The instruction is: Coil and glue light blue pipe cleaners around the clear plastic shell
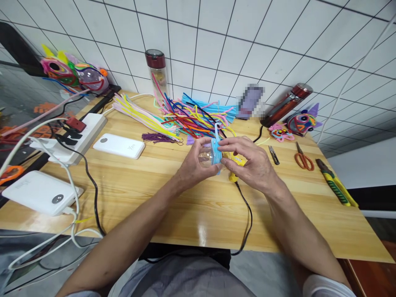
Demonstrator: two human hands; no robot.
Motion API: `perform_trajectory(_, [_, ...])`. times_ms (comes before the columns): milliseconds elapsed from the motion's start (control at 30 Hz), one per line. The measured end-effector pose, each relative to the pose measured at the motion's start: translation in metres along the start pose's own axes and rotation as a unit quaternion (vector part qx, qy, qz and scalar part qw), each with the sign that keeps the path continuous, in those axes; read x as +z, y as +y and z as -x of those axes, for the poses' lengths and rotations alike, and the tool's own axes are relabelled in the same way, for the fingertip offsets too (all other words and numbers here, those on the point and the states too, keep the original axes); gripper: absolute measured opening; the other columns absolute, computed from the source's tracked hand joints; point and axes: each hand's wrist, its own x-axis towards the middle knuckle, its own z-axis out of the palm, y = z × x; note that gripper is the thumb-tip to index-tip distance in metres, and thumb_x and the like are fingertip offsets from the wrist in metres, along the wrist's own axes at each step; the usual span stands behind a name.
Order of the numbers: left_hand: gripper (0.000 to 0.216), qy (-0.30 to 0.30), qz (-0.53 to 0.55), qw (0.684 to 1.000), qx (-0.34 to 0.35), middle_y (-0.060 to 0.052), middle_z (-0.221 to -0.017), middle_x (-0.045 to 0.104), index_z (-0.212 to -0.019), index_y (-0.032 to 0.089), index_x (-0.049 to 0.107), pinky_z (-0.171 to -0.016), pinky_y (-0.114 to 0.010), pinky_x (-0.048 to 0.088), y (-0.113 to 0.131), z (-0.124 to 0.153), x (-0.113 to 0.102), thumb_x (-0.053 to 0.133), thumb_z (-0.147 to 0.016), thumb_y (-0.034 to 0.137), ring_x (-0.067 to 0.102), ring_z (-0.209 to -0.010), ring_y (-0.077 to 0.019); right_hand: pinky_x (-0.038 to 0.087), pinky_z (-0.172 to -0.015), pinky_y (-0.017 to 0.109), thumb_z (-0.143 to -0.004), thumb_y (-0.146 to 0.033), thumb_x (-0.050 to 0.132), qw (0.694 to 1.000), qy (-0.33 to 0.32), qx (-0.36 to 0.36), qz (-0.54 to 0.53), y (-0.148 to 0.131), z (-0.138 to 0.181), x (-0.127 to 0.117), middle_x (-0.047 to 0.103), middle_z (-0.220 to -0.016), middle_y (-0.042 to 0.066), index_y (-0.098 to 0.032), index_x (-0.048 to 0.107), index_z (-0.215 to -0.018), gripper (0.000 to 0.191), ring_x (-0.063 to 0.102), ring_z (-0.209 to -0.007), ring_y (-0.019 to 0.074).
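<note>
Over the middle of the wooden table [173,206], my left hand [194,167] cups a small clear plastic ball [206,156], fingers closed round it. A light blue pipe cleaner [216,150] is wrapped round the ball, and its free end sticks upward. My right hand [247,161] pinches that blue pipe cleaner from the right. Under my right hand lies a yellow glue gun [232,175] with a black cord [247,222] running toward the table's front edge.
A pile of coloured pipe cleaners [192,115] lies behind my hands. Two white power banks [119,145] [40,192] and a power strip [77,136] sit at the left. Thread snips [274,155], orange scissors [303,159] and pliers [335,187] lie at the right. Two bottles [157,74] [287,103] stand by the wall.
</note>
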Motion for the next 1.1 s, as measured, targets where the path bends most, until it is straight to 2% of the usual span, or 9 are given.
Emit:
perform_trajectory(100, [0.083,0.000,0.016,1.000,0.001,-0.013,-0.147,0.067,-0.138,0.027,0.051,-0.104,-0.045,0.063,0.001,0.000,0.002,0.099,-0.074,0.052,0.068,-0.139,-0.0343,0.066,-0.102,0.049,-0.103,-0.025,0.075,0.999,0.016,0.018,-0.023,-0.002,0.000,0.001,0.086,-0.124,0.006,-0.030,0.081,-0.117,0.016,0.081,-0.114,0.0275])
perform_trajectory(233, [0.083,0.000,0.023,1.000,0.004,-0.012,-0.146,0.067,-0.137,0.027,0.053,-0.105,-0.045,0.063,0.002,0.001,0.003,0.100,-0.073,0.049,0.067,-0.140,-0.0350,0.064,-0.081,0.041,-0.104,-0.033,0.075,0.994,0.054,0.090,-0.035,-0.001,0.000,0.003,0.083,-0.112,0.006,-0.029,0.081,-0.110,0.009,0.077,-0.098,0.0244])
perform_trajectory(300, [0.083,0.000,0.018,1.000,0.005,-0.012,-0.144,0.068,-0.136,0.027,0.053,-0.105,-0.045,0.063,0.003,0.001,0.002,0.100,-0.072,0.050,0.066,-0.140,-0.0354,0.061,-0.075,0.038,-0.103,-0.040,0.078,0.990,0.070,0.118,-0.033,0.000,0.000,0.005,0.080,-0.106,0.006,-0.028,0.081,-0.106,0.013,0.073,-0.091,0.0229])
perform_trajectory(467, [0.083,-0.003,0.010,1.000,0.006,-0.011,-0.142,0.068,-0.135,0.027,0.054,-0.105,-0.046,0.063,0.005,0.000,0.003,0.101,-0.071,0.051,0.068,-0.138,-0.0352,0.057,-0.072,0.036,-0.103,-0.056,0.076,0.982,0.077,0.160,-0.057,0.002,0.000,0.011,0.075,-0.108,0.007,-0.030,0.084,-0.113,0.029,0.070,-0.095,0.0234])
perform_trajectory(533, [0.083,-0.008,0.017,1.000,0.000,-0.012,-0.141,0.069,-0.134,0.027,0.053,-0.104,-0.046,0.063,0.006,0.000,0.003,0.101,-0.071,0.051,0.068,-0.136,-0.0352,0.057,-0.073,0.036,-0.099,-0.058,0.081,0.978,0.075,0.166,-0.097,0.001,-0.001,0.011,0.075,-0.107,0.006,-0.029,0.084,-0.109,0.032,0.069,-0.095,0.0228])
perform_trajectory(633, [0.084,-0.018,0.027,0.999,-0.013,-0.012,-0.140,0.069,-0.133,0.026,0.052,-0.105,-0.046,0.063,0.007,0.001,0.004,0.101,-0.070,0.051,0.069,-0.135,-0.0347,0.054,-0.069,0.034,-0.092,-0.059,0.089,0.964,0.044,0.193,-0.180,0.001,-0.002,0.007,0.071,-0.089,0.002,-0.025,0.081,-0.095,0.035,0.064,-0.080,0.0191])
perform_trajectory(733, [0.086,-0.018,0.033,0.999,-0.033,-0.012,-0.142,0.069,-0.135,0.027,0.052,-0.104,-0.045,0.063,0.007,0.001,0.004,0.102,-0.069,0.050,0.068,-0.136,-0.0347,0.049,-0.061,0.031,-0.089,-0.062,0.091,0.934,0.020,0.240,-0.265,-0.001,-0.003,0.004,0.064,-0.073,-0.002,-0.024,0.074,-0.085,0.042,0.058,-0.066,0.0153])
perform_trajectory(900, [0.088,-0.015,0.043,0.998,-0.042,-0.014,-0.146,0.067,-0.138,0.027,0.050,-0.097,-0.041,0.064,0.005,0.000,0.003,0.101,-0.070,0.049,0.067,-0.138,-0.0350,0.053,-0.062,0.029,-0.084,-0.064,0.095,0.907,0.051,0.254,-0.332,-0.005,-0.004,0.006,0.070,-0.078,-0.002,-0.024,0.075,-0.090,0.045,0.061,-0.067,0.0149])
perform_trajectory(1100, [0.090,-0.005,0.031,0.998,-0.053,-0.014,-0.145,0.067,-0.137,0.025,0.051,-0.093,-0.038,0.063,0.003,-0.001,0.004,0.101,-0.067,0.050,0.068,-0.135,-0.0346,0.051,-0.063,0.028,-0.080,-0.055,0.100,0.911,0.044,0.248,-0.325,-0.005,-0.005,0.010,0.068,-0.077,-0.003,-0.023,0.075,-0.092,0.043,0.059,-0.068,0.0134])
